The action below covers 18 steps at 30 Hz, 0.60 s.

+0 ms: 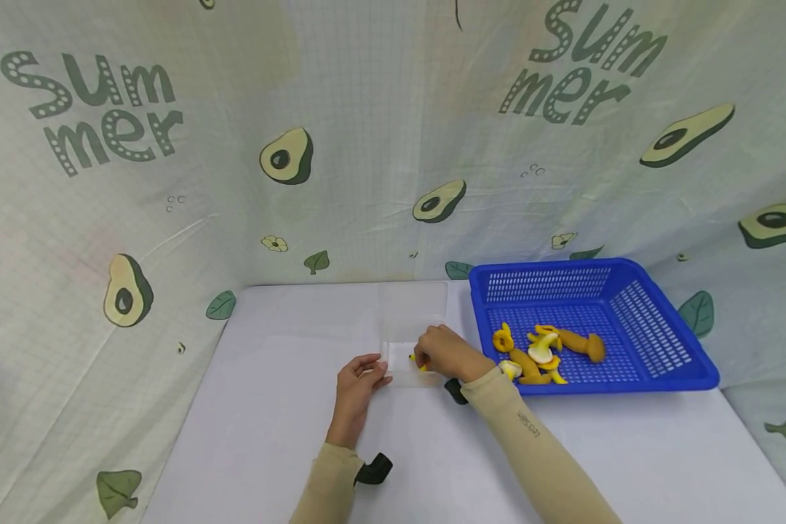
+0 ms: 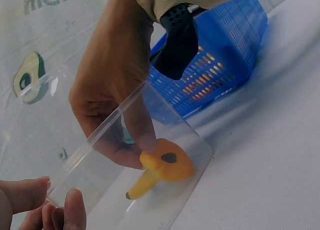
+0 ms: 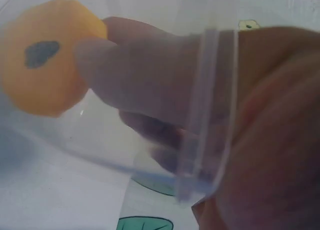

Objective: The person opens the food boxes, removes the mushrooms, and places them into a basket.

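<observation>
A clear plastic box [image 1: 402, 379] lies in the middle of the white table, its lid [image 1: 413, 300] folded back behind it. My left hand [image 1: 359, 393] pinches the box's left edge between thumb and fingers. Reaching in from the right, my right hand [image 1: 448, 351] has its fingers down inside the box. Between its thumb and fingers it holds a yellow-orange mushroom [image 2: 181, 169], with a dark spot on the cap and a paler stem. In the left wrist view the mushroom shows low in the box through the clear wall.
A blue plastic basket [image 1: 629, 386] stands to the right of the box, close by my right forearm. Several yellow and brown mushrooms [image 1: 542, 349] lie in its left half. Behind the table hangs a curtain [image 1: 360, 218] printed with avocados.
</observation>
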Tool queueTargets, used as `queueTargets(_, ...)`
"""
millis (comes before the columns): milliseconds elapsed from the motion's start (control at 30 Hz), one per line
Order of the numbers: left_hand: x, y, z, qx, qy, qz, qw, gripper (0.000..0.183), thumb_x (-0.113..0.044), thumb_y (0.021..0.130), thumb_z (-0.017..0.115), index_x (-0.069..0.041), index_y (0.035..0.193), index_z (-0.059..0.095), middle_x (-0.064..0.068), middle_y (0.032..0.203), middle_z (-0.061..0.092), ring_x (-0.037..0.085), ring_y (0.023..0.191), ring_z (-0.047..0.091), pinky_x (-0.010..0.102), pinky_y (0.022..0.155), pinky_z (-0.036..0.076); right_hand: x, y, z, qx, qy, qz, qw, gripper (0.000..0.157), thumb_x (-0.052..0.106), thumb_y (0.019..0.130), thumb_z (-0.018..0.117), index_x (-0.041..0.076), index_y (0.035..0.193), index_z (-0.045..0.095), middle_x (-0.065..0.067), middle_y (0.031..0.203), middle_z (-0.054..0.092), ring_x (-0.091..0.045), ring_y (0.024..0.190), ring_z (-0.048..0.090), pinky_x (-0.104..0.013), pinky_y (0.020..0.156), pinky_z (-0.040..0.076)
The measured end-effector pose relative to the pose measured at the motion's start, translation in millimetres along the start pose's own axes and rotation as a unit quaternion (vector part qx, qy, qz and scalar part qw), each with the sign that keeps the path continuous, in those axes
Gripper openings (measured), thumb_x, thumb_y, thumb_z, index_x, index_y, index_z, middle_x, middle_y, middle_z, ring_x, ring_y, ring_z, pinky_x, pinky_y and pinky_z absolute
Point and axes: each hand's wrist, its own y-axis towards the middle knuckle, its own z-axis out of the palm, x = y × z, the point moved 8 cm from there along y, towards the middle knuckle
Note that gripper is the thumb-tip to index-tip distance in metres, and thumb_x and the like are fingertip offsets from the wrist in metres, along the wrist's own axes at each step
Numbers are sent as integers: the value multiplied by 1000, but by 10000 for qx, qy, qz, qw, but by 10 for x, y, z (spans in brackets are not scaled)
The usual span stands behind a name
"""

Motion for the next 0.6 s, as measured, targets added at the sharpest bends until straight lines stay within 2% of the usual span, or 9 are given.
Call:
queueTargets(67, 4, -5, -6, -28, 43, -47, 10000, 32, 11, 95, 68, 24, 122, 57, 6, 92, 60, 10, 77, 63, 22, 72, 65, -3, -9, 7, -9, 62, 78, 10000, 10, 2, 84, 88, 10, 83, 82, 1, 80, 72, -16, 78, 60, -38, 88, 57)
queueTargets(267, 53, 0, -34, -271, 314, -515, 9978, 35, 9, 97, 68, 20, 129, 58, 7, 96, 60, 11, 79, 62, 25, 76, 66, 5, -82, -28, -264, 254, 281, 9989, 8, 6, 87, 86, 12, 88, 82, 2, 85, 71, -18, 85, 56, -39, 92, 53)
queueTargets(433, 55, 6, -32, -318, 347, -552, 9974, 34, 10, 98, 67, 20, 129, 58, 7, 97, 60, 11, 78, 61, 24, 75, 66, 40, -208, -169, -864, 283, 185, 9957, 10, 6, 88, 86, 13, 92, 80, 2, 91, 73, -21, 94, 62, -41, 95, 54)
queueTargets(600, 40, 14, -23, -299, 320, -473, 9979, 34, 11, 97, 67, 22, 128, 57, 7, 96, 60, 12, 78, 62, 24, 74, 66, 53, -369, -344, -1636, 458, 164, 9853, 12, 5, 88, 85, 14, 94, 78, 2, 95, 73, -22, 99, 63, -45, 96, 55)
